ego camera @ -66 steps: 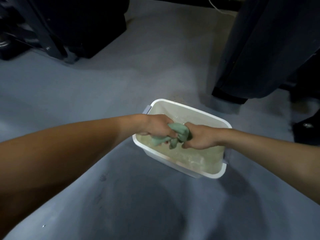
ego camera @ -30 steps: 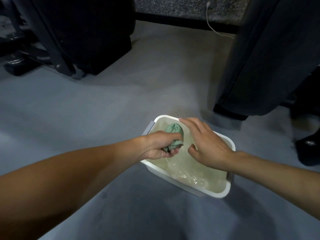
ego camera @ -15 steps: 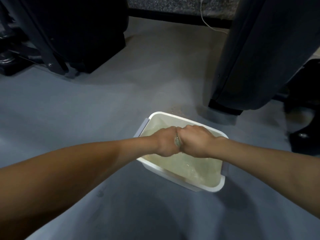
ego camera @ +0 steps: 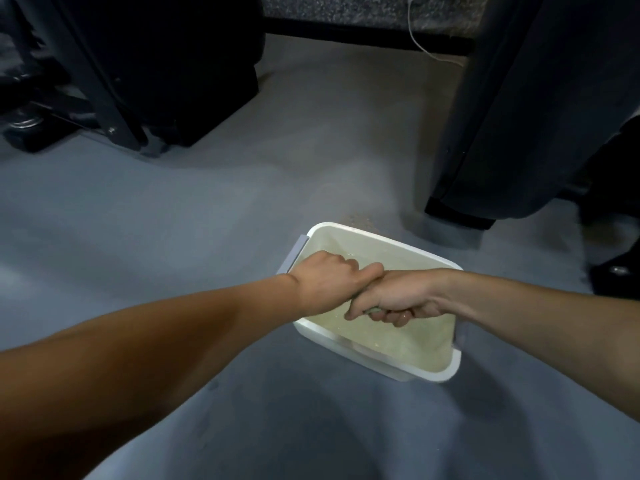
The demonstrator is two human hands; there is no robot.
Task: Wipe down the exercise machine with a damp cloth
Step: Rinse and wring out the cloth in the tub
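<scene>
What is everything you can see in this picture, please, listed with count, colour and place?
tub: one, white, on the floor at centre right, holding cloudy water
cloth: one, green, only a sliver showing inside the hands, above the tub
exercise machine: one, black, upper left
dark panel: one, dark grey, standing at upper right
cable: one, white, along the far wall
floor: grey
left hand: one, fist over the tub, gripping the cloth
right hand: one, fist against the left, gripping the cloth
</scene>
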